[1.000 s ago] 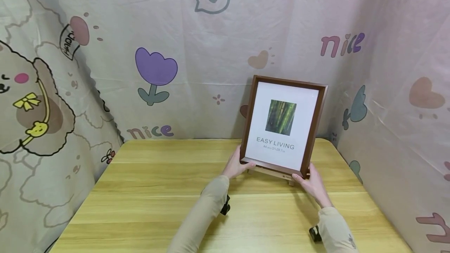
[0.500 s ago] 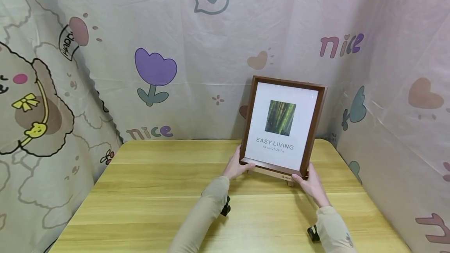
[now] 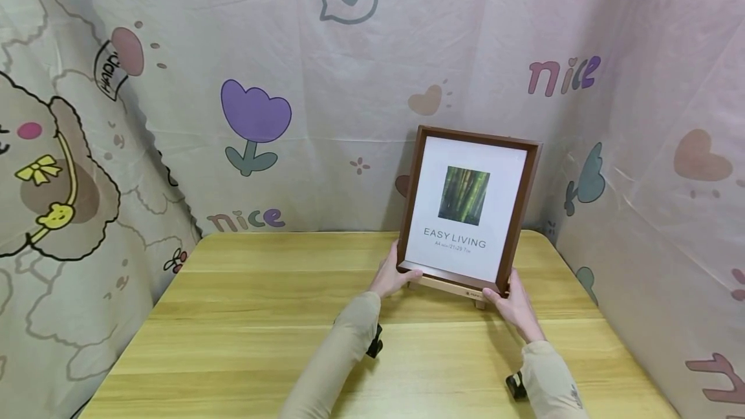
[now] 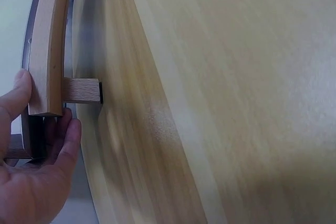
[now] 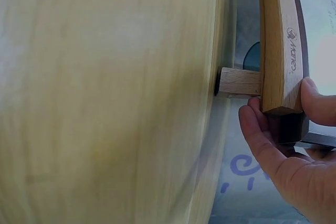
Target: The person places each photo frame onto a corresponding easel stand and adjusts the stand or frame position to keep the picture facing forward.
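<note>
A brown picture frame (image 3: 468, 209) with a white insert and a small green bamboo picture leans back on a light wooden tabletop easel (image 3: 445, 286). At its lower left corner, my left hand (image 3: 392, 275) grips the frame, thumb in front and fingers behind. My right hand (image 3: 517, 306) holds the lower right corner the same way. In the left wrist view, the easel's ledge (image 4: 47, 51) runs along the frame's bottom edge, beside the thumb. A printed logo shows on the ledge (image 5: 278, 45) in the right wrist view. Most of the easel is hidden behind the frame.
Easel and frame stand at the back right of a light wood-grain table (image 3: 262, 315). A patterned cloth (image 3: 349, 83) hangs close behind the table and along both sides. Short easel feet show under the ledge, such as the foot (image 5: 240, 82) in the right wrist view.
</note>
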### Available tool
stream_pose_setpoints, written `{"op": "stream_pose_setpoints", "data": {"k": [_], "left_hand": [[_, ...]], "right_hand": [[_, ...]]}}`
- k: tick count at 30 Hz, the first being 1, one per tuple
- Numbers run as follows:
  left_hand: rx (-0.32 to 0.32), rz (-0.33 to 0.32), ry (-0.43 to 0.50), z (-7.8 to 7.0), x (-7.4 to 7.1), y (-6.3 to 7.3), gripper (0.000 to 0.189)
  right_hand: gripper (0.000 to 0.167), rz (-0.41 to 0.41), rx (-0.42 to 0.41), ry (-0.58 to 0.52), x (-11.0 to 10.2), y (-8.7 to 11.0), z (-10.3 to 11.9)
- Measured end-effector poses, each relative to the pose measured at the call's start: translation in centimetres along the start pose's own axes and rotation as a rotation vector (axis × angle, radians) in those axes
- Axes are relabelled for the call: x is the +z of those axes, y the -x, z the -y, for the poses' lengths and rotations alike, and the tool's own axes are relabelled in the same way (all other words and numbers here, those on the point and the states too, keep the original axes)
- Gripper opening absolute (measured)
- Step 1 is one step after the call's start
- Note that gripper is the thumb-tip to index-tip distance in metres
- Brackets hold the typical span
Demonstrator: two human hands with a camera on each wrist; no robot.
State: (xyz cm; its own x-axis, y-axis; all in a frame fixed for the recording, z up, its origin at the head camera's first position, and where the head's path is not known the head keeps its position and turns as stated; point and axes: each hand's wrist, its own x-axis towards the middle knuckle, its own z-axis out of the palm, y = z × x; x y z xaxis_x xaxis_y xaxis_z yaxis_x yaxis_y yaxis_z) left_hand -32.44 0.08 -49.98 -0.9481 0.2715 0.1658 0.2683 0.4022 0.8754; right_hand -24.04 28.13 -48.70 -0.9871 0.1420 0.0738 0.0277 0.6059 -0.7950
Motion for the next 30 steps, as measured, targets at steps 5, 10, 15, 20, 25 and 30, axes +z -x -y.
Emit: {"op": "stream_pose_setpoints", "data": {"k": [5, 10, 15, 20, 25, 30], "left_hand": [[-0.020, 0.005, -0.006, -0.06, -0.03, -0.06, 0.098], [-0.025, 0.013, -0.003, -0.23, -0.08, 0.07, 0.099], [-0.022, 0.016, 0.002, -0.16, -0.05, 0.09, 0.098], [-0.002, 0.009, -0.004, 0.06, 0.07, 0.06, 0.097], [-0.024, 0.008, -0.003, 0.00, 0.04, 0.19, 0.100], [-0.031, 0.006, 0.007, 0.05, -0.19, 0.58, 0.105]], "right_hand": [[0.068, 0.001, 0.009, -0.015, 0.08, -0.02, 0.16], [0.075, 0.002, 0.020, -0.029, 0.04, 0.02, 0.21], [0.091, 0.009, 0.037, -0.026, -0.03, 0.17, 0.23], [0.093, -0.001, 0.034, -0.014, -0.01, 0.21, 0.16], [0.094, -0.004, 0.031, -0.004, 0.04, 0.13, 0.10], [0.093, -0.003, 0.020, -0.002, 0.23, -0.01, 0.24]]}}
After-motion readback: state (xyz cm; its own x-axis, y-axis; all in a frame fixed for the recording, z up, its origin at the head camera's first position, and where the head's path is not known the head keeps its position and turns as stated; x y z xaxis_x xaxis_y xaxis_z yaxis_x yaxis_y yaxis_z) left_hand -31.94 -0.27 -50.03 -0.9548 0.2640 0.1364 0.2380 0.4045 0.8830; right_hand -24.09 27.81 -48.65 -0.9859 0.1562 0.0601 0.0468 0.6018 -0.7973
